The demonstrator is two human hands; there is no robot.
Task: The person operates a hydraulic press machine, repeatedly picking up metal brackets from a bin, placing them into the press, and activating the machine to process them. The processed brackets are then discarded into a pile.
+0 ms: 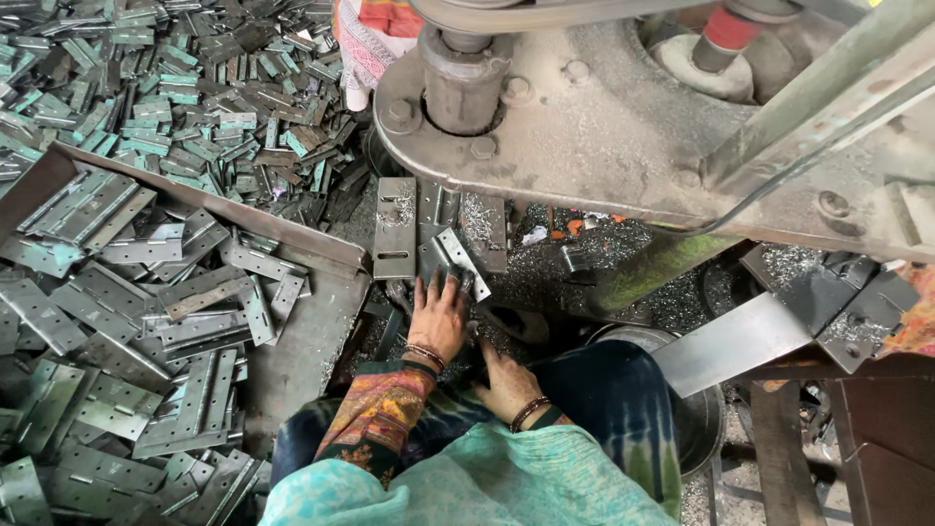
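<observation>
teal cloth [487, 482] lies nearest. left hand [438, 317], fingers spread, presses a hinge [450, 261] under the press [623, 117]; right hand [508, 385] rests, fingers loosely curled. sharp shavings could cut fingertips.

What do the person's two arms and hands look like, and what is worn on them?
Both hands are bare, without gloves. The left hand has dark beaded bangles at the wrist and a sleeve with a multicoloured pattern of orange, pink, green and black. The right hand wears similar dark bangles; a pale turquoise cloth covers its forearm.
</observation>
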